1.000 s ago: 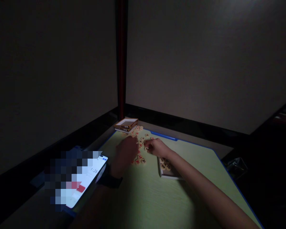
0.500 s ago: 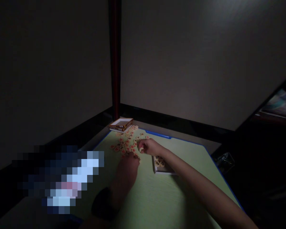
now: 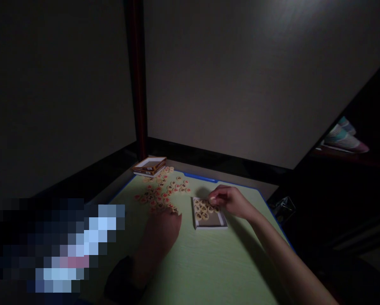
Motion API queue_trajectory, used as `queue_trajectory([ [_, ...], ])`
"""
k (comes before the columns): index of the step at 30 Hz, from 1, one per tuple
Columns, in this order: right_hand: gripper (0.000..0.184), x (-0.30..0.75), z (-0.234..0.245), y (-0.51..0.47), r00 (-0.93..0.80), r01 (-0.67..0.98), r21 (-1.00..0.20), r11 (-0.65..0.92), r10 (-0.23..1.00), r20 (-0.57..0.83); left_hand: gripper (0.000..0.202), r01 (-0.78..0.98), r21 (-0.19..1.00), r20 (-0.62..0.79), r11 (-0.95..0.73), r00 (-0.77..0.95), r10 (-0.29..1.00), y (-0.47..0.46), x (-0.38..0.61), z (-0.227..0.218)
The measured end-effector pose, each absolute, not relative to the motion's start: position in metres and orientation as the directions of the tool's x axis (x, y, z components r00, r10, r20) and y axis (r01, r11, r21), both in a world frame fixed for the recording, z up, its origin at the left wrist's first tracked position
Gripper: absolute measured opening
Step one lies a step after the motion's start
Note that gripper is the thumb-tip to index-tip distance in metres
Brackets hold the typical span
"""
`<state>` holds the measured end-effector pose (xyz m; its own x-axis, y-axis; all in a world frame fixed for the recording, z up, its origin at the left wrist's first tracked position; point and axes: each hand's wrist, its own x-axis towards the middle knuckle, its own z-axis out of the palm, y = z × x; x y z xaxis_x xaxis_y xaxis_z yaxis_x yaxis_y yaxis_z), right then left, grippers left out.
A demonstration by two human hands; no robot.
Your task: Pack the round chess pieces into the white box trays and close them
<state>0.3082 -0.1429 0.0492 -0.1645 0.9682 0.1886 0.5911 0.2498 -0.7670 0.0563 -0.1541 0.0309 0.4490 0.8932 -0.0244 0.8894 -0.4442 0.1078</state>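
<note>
Since the frame half a second ago, the right hand (image 3: 234, 202) has been leaving the loose pieces and is now hovering at the open tray (image 3: 214, 222), while the left hand (image 3: 163, 228) is staying low by the spread.

At the far left corner of the bench (image 3: 183, 262), the stacked boxes (image 3: 150, 164) are sitting on one another, the top one lying open. From there towards the near edge, loose pieces (image 3: 158, 195) with red or dark marks are spreading, some touching, some apart. The left hand is resting at their near side; its fingertips are hiding, so I cannot tell whether its fingers are together or apart.

Further right, the tray is lying open towards the bench's far right corner, and dark-marked pieces (image 3: 204, 209) are filling its far part, faces up. Over its far right corner, the right hand's thumb and fingers are apparently pinching one round piece (image 3: 212, 199).

Placing it well is probably calling for a low, flat release, mark up, the fingers parting only slightly so that neighbours are not shifting. Meanwhile the left hand would be doing best by pressing lightly, the dim light making marks hard to read.
</note>
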Motion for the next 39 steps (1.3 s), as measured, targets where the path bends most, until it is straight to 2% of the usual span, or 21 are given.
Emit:
queue_trajectory([
  [5,0.019,0.314,0.031,-0.157,-0.199,0.817,-0.535,0.215,0.976,0.087,0.040,0.803,0.190,-0.028,-0.565,0.580,0.814,-0.174,0.077,0.029],
  [9,0.025,0.307,0.028,-0.156,-0.292,0.835,-0.484,0.261,0.956,0.012,0.039,0.633,0.210,0.073,-0.745,0.750,0.657,-0.180,0.094,0.021],
  [12,0.025,0.306,0.030,-0.155,-0.365,0.841,-0.401,0.363,0.928,0.074,0.040,0.537,0.181,0.145,-0.824,0.814,0.563,-0.178,0.099,0.016],
  [15,0.023,0.308,0.031,-0.156,-0.375,0.858,-0.317,0.405,0.914,0.152,0.037,0.550,0.200,0.177,-0.811,0.793,0.582,-0.171,0.098,0.016],
  [19,0.021,0.311,0.030,-0.158,-0.354,0.883,-0.295,0.366,0.931,0.095,0.034,0.584,0.242,0.160,-0.775,0.763,0.626,-0.162,0.094,0.012],
  [25,0.025,0.311,0.035,-0.160,-0.306,0.885,-0.372,0.279,0.952,-0.014,0.029,0.599,0.246,0.187,-0.762,0.742,0.644,-0.162,0.090,0.000],
  [30,0.020,0.314,0.039,-0.162,-0.266,0.935,-0.243,0.257,0.964,-0.002,0.025,0.617,0.269,0.165,-0.739,0.727,0.667,-0.165,0.091,0.004],
  [34,0.025,0.312,0.035,-0.160,-0.283,0.925,-0.276,0.261,0.958,-0.041,0.022,0.611,0.282,0.170,-0.740,0.728,0.665,-0.164,0.091,0.004],
  [39,0.025,0.307,0.037,-0.161,-0.262,0.935,-0.260,0.242,0.964,-0.042,0.020,0.608,0.282,0.170,-0.742,0.729,0.663,-0.165,0.091,0.002],
])
